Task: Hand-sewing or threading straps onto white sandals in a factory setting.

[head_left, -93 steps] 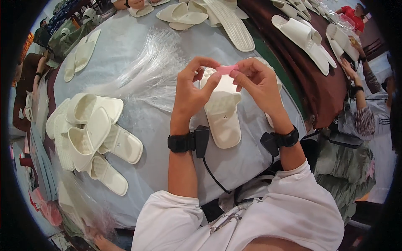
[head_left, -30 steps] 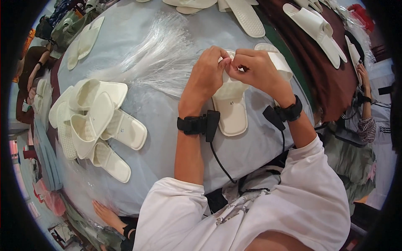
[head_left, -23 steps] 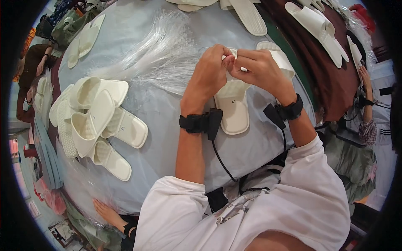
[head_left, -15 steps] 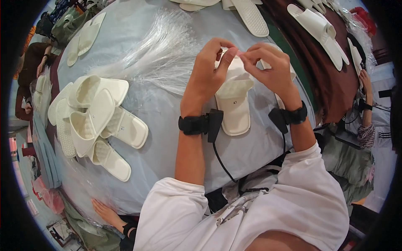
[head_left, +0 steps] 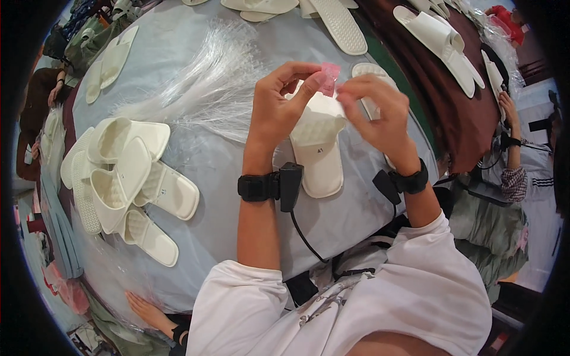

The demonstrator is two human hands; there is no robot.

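Observation:
My left hand pinches a small pink tag between thumb and forefinger, raised above a cream slide sandal that lies on the grey table cover. My right hand is beside the tag, its fingertips touching or almost touching the tag's right edge. A second cream sandal shows partly behind my right hand. Both wrists wear black bands with small black units and a cable.
A heap of cream sandals sits at the left. A bundle of clear plastic strands lies on the table's middle. More sandals rest on a brown surface at the back right. Another person's hand shows below; a seated person is at right.
Both hands have lifted off the sandal, which now lies flat on the table. The pink tag is held up between my fingers above it.

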